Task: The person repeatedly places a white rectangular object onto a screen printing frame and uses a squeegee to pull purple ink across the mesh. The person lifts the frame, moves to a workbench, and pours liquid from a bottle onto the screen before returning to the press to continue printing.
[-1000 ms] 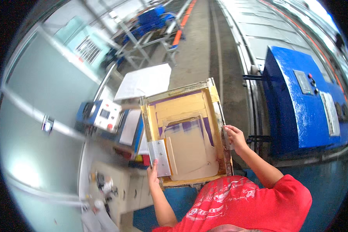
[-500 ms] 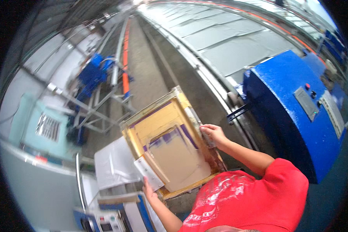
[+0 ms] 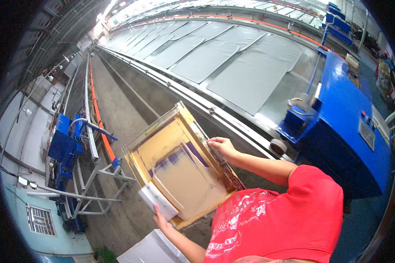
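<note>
A screen-printing frame [image 3: 151, 145] is held out in front of my body, tilted, with its left and right sides in my hands. Beige ink [image 3: 191, 186] covers much of its mesh, with purple patches showing near the far end. On the frame's left side is a white plate [image 3: 159, 200]. My left hand [image 3: 162, 218] is closed at that plate and the near left edge, its fingers partly hidden underneath. My right hand [image 3: 223, 147] grips the right edge, thumb and fingers pinching the rim.
A long printing table [image 3: 289, 81] with grey sheets [image 3: 249, 83] runs away at the right, edged by a rail. A blue machine [image 3: 338, 118] stands at its near end. To the left are a metal stand [image 3: 92, 186] and blue equipment [image 3: 66, 140]. A white surface [image 3: 151, 250] lies low.
My view has turned to the right, bringing in more of the long table. The frame stays in both hands; the white surface has slid lower in view.
</note>
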{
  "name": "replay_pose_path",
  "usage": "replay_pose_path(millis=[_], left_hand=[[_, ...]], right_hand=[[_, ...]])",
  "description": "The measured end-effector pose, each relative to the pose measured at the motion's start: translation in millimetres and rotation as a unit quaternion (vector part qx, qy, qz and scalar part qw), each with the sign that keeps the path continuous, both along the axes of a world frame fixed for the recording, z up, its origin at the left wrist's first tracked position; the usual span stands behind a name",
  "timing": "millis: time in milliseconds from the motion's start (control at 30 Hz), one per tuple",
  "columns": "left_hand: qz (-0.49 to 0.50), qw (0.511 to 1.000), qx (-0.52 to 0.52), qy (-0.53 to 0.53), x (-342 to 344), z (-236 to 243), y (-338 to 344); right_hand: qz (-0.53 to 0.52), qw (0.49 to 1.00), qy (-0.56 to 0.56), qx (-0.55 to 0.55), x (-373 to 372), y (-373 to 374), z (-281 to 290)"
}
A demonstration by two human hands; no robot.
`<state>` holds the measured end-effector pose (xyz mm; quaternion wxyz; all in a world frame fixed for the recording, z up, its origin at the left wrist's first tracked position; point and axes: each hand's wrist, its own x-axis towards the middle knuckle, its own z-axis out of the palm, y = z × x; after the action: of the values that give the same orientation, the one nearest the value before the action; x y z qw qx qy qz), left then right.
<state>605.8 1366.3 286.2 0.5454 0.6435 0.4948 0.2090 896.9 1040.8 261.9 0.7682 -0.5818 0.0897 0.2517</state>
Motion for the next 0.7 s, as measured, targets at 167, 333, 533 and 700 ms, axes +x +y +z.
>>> replay_pose_path(millis=[167, 333, 533, 700], left_hand=[[-0.063, 0.995, -0.065, -0.036, 120, 30, 95], [-0.109, 0.991, -0.066, 0.027, 227, 11, 163], [-0.161, 0.983, -0.086, -0.003, 374, -21, 230], [-0.149, 0.986, -0.074, -0.012, 533, -26, 246]], right_hand=[[-0.064, 0.997, -0.026, 0.013, 71, 67, 2], [-0.109, 0.993, 0.019, 0.035, 138, 102, -11], [-0.154, 0.987, 0.019, 0.050, 255, 150, -39], [-0.208, 0.974, -0.075, 0.043, 390, 171, -48]])
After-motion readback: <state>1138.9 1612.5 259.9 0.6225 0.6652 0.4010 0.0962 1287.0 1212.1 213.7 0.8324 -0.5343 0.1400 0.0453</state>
